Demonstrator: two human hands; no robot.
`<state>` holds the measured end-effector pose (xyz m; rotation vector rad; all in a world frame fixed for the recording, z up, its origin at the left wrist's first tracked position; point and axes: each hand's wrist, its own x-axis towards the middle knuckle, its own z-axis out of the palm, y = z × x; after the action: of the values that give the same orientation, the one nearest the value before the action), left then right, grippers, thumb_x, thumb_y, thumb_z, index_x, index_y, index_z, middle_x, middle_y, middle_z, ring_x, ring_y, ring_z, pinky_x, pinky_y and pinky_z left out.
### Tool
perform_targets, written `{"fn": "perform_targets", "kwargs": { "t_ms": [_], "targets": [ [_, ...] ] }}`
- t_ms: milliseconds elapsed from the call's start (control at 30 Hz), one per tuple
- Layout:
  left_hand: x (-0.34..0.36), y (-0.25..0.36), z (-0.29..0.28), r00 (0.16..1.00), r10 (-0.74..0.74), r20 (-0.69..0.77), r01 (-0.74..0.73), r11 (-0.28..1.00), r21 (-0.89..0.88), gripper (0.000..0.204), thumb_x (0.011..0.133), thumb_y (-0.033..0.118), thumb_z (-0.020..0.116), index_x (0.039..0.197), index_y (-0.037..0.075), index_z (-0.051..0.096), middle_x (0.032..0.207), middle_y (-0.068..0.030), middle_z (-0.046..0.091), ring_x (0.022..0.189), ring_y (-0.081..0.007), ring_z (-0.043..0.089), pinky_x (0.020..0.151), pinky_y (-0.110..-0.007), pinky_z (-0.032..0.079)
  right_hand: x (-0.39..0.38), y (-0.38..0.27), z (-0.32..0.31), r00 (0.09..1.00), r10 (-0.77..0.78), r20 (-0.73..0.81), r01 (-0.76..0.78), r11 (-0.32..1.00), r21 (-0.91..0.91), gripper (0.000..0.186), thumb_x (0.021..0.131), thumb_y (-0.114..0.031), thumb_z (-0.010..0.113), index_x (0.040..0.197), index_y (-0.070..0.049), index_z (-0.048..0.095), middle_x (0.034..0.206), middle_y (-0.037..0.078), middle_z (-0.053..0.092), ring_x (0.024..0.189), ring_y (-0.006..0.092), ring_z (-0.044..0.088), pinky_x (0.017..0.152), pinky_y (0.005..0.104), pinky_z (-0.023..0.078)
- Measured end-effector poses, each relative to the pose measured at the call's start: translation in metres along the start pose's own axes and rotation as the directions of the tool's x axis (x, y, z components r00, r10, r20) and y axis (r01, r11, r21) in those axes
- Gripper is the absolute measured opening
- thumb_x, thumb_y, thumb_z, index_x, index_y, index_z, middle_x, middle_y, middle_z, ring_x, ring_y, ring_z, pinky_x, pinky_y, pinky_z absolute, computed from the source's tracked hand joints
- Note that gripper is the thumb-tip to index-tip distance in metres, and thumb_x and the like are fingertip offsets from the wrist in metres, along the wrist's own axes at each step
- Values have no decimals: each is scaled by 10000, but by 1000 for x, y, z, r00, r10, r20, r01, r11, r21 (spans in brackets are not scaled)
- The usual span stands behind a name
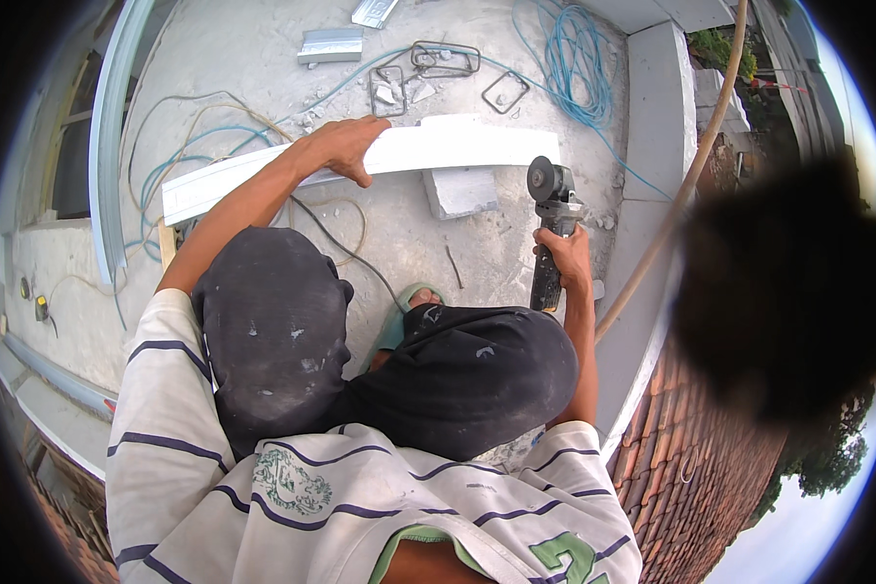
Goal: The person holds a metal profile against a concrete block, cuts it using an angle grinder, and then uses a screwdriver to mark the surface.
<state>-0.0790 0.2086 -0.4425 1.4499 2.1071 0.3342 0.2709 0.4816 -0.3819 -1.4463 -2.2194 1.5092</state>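
Note:
A long white metal profile (457, 146) lies crosswise in front of me, its right part over a grey block (460, 192). My left hand (350, 148) grips it from above near the middle, with the thumb at its near edge and the fingers reaching over the far one. My right hand (566, 255) is closed around the body of an angle grinder (547, 277). The grinder stands upright in the view, its disc (545, 181) just beside the profile's right end. Whether the disc touches the metal or turns, I cannot tell.
Bent wire frames (445, 58) and rubble lie beyond the profile, with short metal pieces (330, 46) farther off. Blue hose (579, 68) coils at the far right, and cables cross the left floor. A low wall (654, 127) borders the right, above roof tiles (686, 428).

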Motion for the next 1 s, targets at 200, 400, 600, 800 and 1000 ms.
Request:
{"fn": "perform_targets", "kwargs": {
  "t_ms": [200, 400, 600, 800, 1000],
  "targets": [
    [6, -1, -3, 993, -31, 116, 39, 997, -65, 954, 634, 287, 881, 1443, 26, 449, 1224, -221, 678, 1146, -396, 659, 928, -468, 546, 2, -3, 4, 999, 24, 22, -24, 999, -23, 339, 738, -142, 795, 995, 23, 649, 762, 82, 677, 604, 160, 648, 560, 333, 517],
    [10, -7, 1, 996, 30, 79, -29, 1000, -11, 908, 642, 273, 887, 1388, -3, 448, 1164, -249, 677, 1093, -407, 667, 887, -472, 548, 19, 10, 5, 1000, -1, 30, 3, 997, -79, 307, 750, -164, 798, 964, -6, 644, 763, 86, 685, 612, 177, 674, 558, 345, 535],
    [6, -5, 6, 998, 9, 54, -10, 1000, 22, 846, 647, 259, 895, 1321, 6, 452, 1111, -235, 669, 1056, -420, 661, 863, -482, 544, 25, 8, 11, 997, 25, 68, -20, 997, -73, 314, 730, -162, 798, 953, 10, 659, 749, 75, 667, 614, 166, 637, 572, 353, 508],
    [7, -8, 7, 999, 30, 34, -30, 1000, 3, 852, 641, 259, 899, 1324, 15, 452, 1116, -235, 667, 1050, -424, 660, 857, -486, 542, 29, 10, 14, 997, 36, 71, -32, 998, -55, 308, 728, -161, 806, 943, 9, 666, 730, 77, 673, 602, 169, 648, 556, 347, 510],
    [7, -4, 9, 999, 12, 39, -12, 1000, 4, 860, 638, 259, 902, 1332, 22, 453, 1117, -232, 670, 1045, -421, 664, 854, -481, 544, 31, 11, 14, 998, 29, 53, -26, 998, -59, 314, 728, -156, 814, 942, 15, 661, 744, 88, 681, 601, 172, 653, 562, 351, 525]
  ]
}}
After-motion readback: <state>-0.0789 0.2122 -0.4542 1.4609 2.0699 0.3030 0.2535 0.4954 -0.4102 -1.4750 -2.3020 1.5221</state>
